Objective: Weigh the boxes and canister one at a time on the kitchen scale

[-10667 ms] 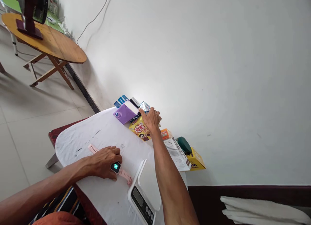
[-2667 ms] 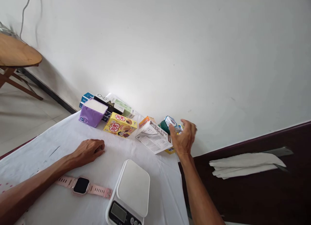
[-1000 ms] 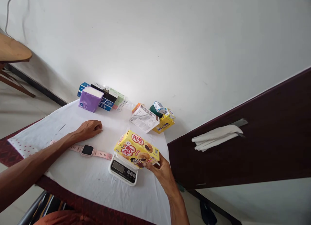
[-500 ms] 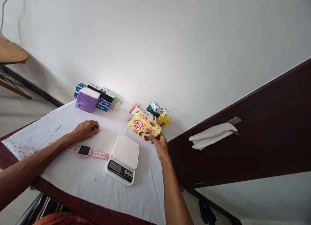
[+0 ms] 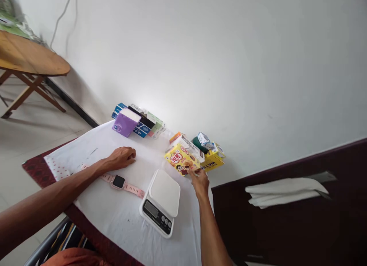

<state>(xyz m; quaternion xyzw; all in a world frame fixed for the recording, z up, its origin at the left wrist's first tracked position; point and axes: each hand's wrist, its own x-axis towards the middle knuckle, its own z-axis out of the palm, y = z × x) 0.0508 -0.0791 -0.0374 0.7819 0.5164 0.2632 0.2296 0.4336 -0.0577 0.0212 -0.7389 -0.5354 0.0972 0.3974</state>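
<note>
My right hand (image 5: 200, 180) has its fingers and thumb at the lower right corner of a yellow snack box (image 5: 181, 159), which has red lettering and a cartoon figure. The box stands against a white carton (image 5: 191, 146) in a group of packages. Curled and resting on the white cloth (image 5: 111, 216), my left hand (image 5: 124, 158) appears to hold nothing. A pink-strapped smartwatch (image 5: 118, 182) lies close to my left forearm. Between my two arms sits a white kitchen scale (image 5: 165, 193) with nothing on its platform.
At the back left are a purple tissue pack (image 5: 125, 123) and several blue, black and green boxes. A yellow box (image 5: 213, 161) and a dark green item (image 5: 200, 142) stand at the back right, by the wall. A round wooden table (image 5: 34, 57) is off to the left.
The view has swung left, so everything appears further right. The yellow snack box now sits closer against the packages behind it, with my right hand still at its corner. My left hand remains resting.
</note>
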